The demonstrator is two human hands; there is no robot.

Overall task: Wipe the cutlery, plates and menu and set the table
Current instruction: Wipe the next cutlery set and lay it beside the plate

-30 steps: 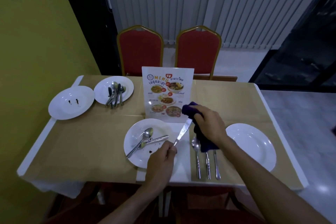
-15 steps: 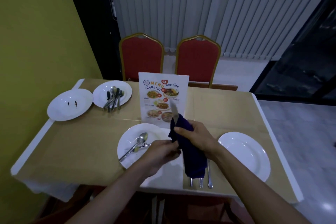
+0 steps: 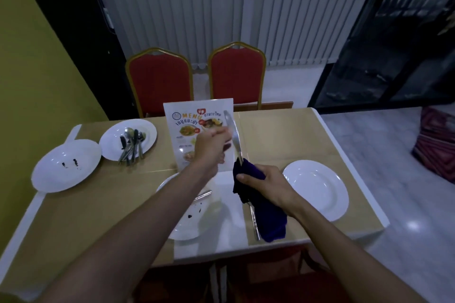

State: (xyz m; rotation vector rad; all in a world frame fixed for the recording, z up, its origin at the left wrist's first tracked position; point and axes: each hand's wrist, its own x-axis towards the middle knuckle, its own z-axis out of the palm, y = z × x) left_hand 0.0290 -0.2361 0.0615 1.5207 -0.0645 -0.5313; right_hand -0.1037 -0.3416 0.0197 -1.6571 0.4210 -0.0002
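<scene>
My left hand (image 3: 212, 147) is raised over the table and pinches the blade of a table knife (image 3: 232, 134), which stands nearly upright in front of the menu card (image 3: 194, 115). My right hand (image 3: 267, 186) grips a dark blue cloth (image 3: 267, 219) wrapped around the knife's lower end; the rest of the cloth hangs down. Below my left forearm lies a stained white plate (image 3: 194, 224) with a cutlery handle (image 3: 204, 195) on it. A clean white plate (image 3: 317, 189) sits to the right. Cutlery (image 3: 254, 222) lies on the table, partly under the cloth.
At the far left are a stained plate (image 3: 66, 165) and a plate (image 3: 145, 130) holding several pieces of cutlery (image 3: 130, 146). Two red chairs (image 3: 160, 81) (image 3: 237, 74) stand behind the table (image 3: 283, 135). A striped bag (image 3: 435, 145) is on the floor at the right.
My left hand moved from the knife's handle up to its blade. My right hand slid the cloth down from the blade to the knife's lower end. The knife now stands higher.
</scene>
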